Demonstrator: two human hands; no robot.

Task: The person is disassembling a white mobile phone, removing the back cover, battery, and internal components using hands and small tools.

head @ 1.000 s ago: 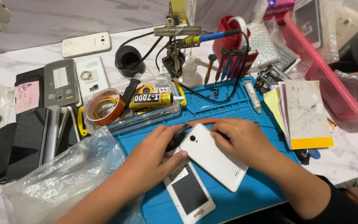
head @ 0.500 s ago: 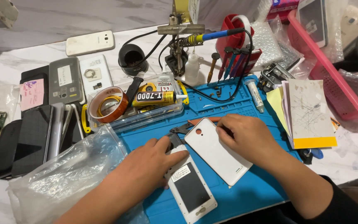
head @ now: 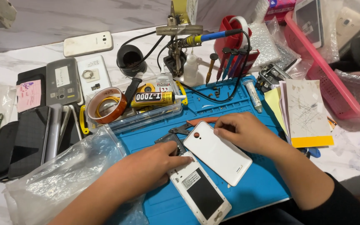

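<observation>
Two bare hands work on the blue silicone repair mat (head: 246, 189). The left hand (head: 146, 168) lies palm down, fingers loosely curled, pressing on the upper end of the opened white phone body with a dark battery bay (head: 198, 191), near the mat's front edge. The right hand (head: 242, 131) pinches the upper edge of the white plastic back cover (head: 219, 152) with its fingertips; the cover lies flat at mid-mat, tilted, just beside the phone body.

Compared with one second ago, the left hand has moved off the cover and down onto the phone body, and the right hand has drawn back to the cover's upper edge, leaving most of the cover exposed.

A dark small component (head: 171, 141) lies at the cover's left corner, and orange-handled pliers (head: 196, 123) lie just behind it. A crumpled clear plastic bag (head: 59, 183) overlaps the mat's left edge under the left forearm. A yellow-and-black glue tube (head: 153, 98) and an amber tape roll (head: 105, 105) sit at the mat's rear-left corner. Stacked paper sheets (head: 303, 112) border the right edge.
</observation>
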